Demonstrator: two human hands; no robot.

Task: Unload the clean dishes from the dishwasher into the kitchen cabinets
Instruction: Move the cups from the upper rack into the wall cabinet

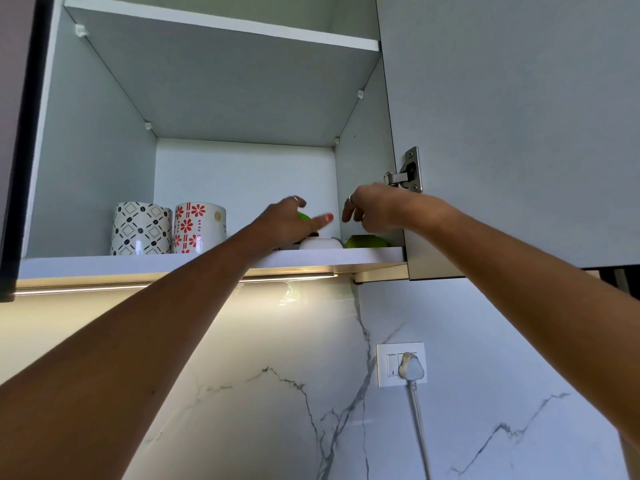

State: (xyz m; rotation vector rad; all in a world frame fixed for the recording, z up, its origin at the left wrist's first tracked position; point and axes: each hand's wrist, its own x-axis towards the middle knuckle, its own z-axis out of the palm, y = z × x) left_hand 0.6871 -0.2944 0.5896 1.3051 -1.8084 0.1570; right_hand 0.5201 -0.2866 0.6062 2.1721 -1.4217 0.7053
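On cabinet shelf point(207, 261), two mugs point(141, 228), left hand point(287, 223) gripping green item point(304, 216), right hand point(367, 209) loose

My left hand point(289, 221) covers most of a green item point(304, 216), kind unclear | bowl point(320, 243) under that hand shows only its white base | my right hand point(372, 211) fingertips blur | green dish point(366, 241) below the right hand is cut by shelf edge point(207, 259).
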